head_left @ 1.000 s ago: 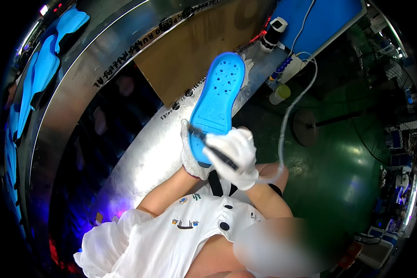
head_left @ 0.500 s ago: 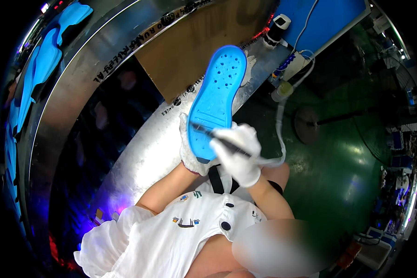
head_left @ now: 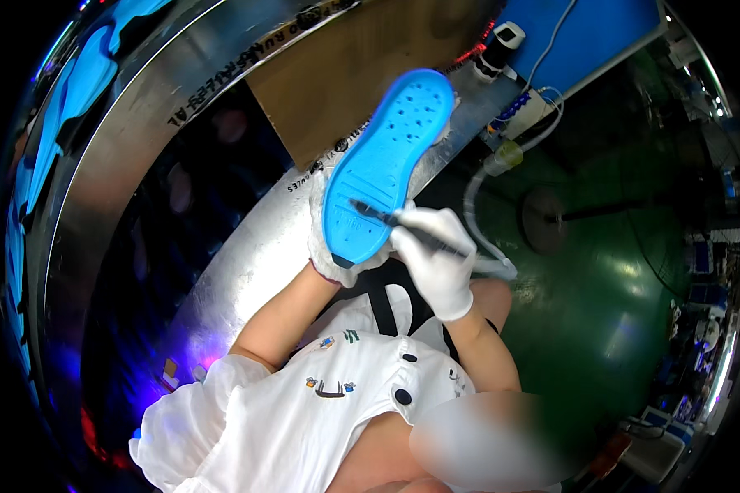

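Note:
A bright blue shoe sole [head_left: 378, 164] fills the middle of the view, tilted with its holed toe end up and to the right. My left hand [head_left: 322, 261], in a white glove, is closed around the heel end from below and the left side; most of its fingers are hidden behind the sole. My white-gloved right hand [head_left: 437, 261] grips a slim dark pen-shaped tool [head_left: 373, 212], blurred by motion. The tool's tip is over the ridged heel area of the sole, and whether it touches cannot be made out. A pale hose shows behind that hand.
A metal worktop [head_left: 251, 238] lies under my left arm, with a brown cardboard sheet [head_left: 329, 90] beyond. Blue pieces [head_left: 82, 78] line the far left. A pale hose [head_left: 471, 201] hangs at the right beside a small yellowish cup [head_left: 508, 154]. A blue panel stands at the back right.
The sole has tilted further to the right at its toe end, while its heel and my left hand moved slightly up and left. My right hand and the tool rose a little. The hose swung left.

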Demonstrator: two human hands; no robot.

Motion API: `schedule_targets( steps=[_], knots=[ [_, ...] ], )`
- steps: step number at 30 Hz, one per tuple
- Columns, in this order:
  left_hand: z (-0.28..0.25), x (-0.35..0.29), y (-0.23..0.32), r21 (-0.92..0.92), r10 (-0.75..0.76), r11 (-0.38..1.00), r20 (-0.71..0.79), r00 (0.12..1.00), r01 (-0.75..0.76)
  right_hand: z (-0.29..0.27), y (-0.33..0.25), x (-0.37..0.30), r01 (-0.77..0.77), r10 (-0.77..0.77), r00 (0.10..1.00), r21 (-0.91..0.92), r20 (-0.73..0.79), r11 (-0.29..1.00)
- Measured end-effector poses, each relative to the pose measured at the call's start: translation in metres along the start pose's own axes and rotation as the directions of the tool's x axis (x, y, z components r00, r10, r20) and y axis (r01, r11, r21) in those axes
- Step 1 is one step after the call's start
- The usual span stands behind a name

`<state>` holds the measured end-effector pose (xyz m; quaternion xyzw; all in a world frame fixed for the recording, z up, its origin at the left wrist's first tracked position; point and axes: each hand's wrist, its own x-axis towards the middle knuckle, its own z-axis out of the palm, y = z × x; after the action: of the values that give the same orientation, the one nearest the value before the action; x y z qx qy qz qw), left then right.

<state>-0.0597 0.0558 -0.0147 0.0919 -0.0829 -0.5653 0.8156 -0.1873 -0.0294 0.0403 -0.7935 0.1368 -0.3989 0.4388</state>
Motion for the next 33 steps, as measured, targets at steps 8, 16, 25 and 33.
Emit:
schedule_targets(
  steps=[8, 16, 25, 33],
  knots=[
    [0.015, 0.019, 0.039, 0.303, -0.171, 0.937, -0.04, 0.984, 0.175, -0.019, -0.011, 0.015, 0.232, -0.209, 0.917, -0.028, 0.341, 0.972],
    [0.017, 0.029, 0.068, 0.514, -0.358, 0.787, -0.072, 0.931, 0.342, -0.021, -0.011, 0.022, 0.201, -0.182, 0.896, -0.004, 0.405, 0.98],
    [0.056, 0.027, 0.089, 0.576, -0.317, 0.701, -0.277, 0.907, 0.421, -0.027, -0.045, 0.022, 0.355, -0.182, 0.805, -0.214, 0.565, 0.91],
    [0.065, 0.032, 0.097, 0.785, -0.282, 0.579, -0.063, 0.957, 0.222, -0.035, -0.045, 0.019, 0.427, -0.23, 0.81, -0.274, 0.539, 0.862]
  ],
)
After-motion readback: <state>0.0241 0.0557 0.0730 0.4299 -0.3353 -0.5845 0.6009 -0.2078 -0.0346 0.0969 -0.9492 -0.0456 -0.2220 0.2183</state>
